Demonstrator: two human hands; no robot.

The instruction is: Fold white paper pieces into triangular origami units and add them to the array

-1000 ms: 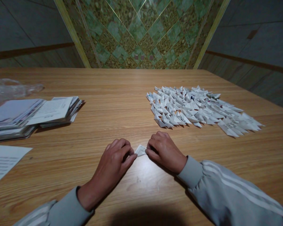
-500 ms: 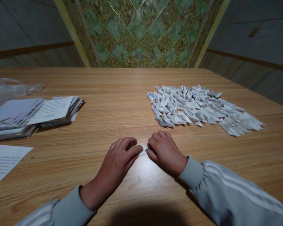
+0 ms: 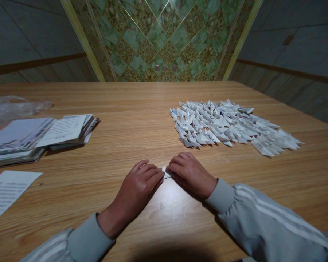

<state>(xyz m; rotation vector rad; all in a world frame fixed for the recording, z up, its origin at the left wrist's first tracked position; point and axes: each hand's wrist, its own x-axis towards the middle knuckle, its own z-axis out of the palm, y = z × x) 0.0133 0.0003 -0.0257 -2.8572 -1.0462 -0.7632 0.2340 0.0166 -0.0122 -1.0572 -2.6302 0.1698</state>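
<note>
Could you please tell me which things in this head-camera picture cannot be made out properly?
- Small folded paper: head view, nearly all hidden between the left hand and right hand; its shape is unclear.
- Loose printed sheet: cut off by the left edge; print too small to read.
- Clear plastic wrap: blurred, dim, partly cut off at the left.
- Pile of folded pieces: single pieces too small to count.
- Paper stack: text illegible.
</note>
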